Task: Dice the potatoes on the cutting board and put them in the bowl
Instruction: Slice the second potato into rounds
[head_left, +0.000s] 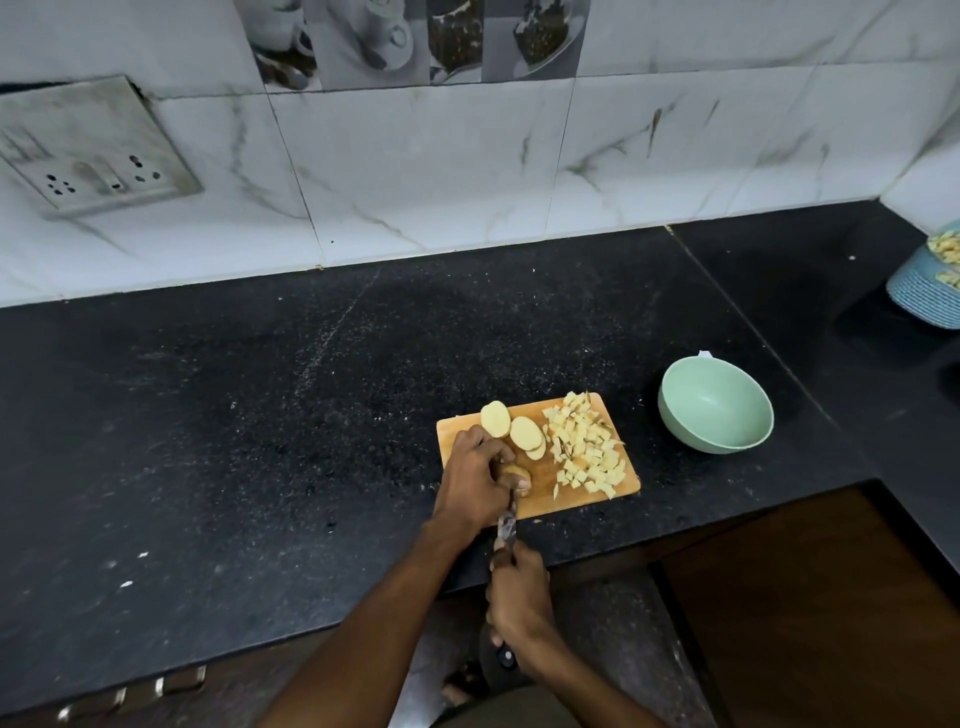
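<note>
Left grip: the left hand (474, 480) is curled down over a potato piece (516, 474) at the board's near-left corner, fingers bent round it and pinning it to the wood.
Right grip: the right hand (519, 605) is wrapped tight round the knife (506, 525) handle, out past the surface's front edge; the dark butt of the handle shows below the fist.
Knife: the blade runs from the right hand up to the held piece; its tip is hidden between the left fingers and the potato.
Board (535, 499): wooden, lying near the front edge of the black surface (260, 415), its near side close to the lip.
Slices (511, 428): several rounds overlap along the board's far-left part, just beyond the left hand.
Dice (584, 449): a loose heap covers the board's right half, some cubes at the right and far edges.
Bowl (716, 410): green, nothing in it, on the surface to the right of the board and apart from it.
Open room: bare surface stretches wide to the left of the board and behind it to the tiled wall (415, 171); a strip lies between board and bowl.
Far right: a blue dish (922, 291) with pale pieces sits at the picture's edge.
</note>
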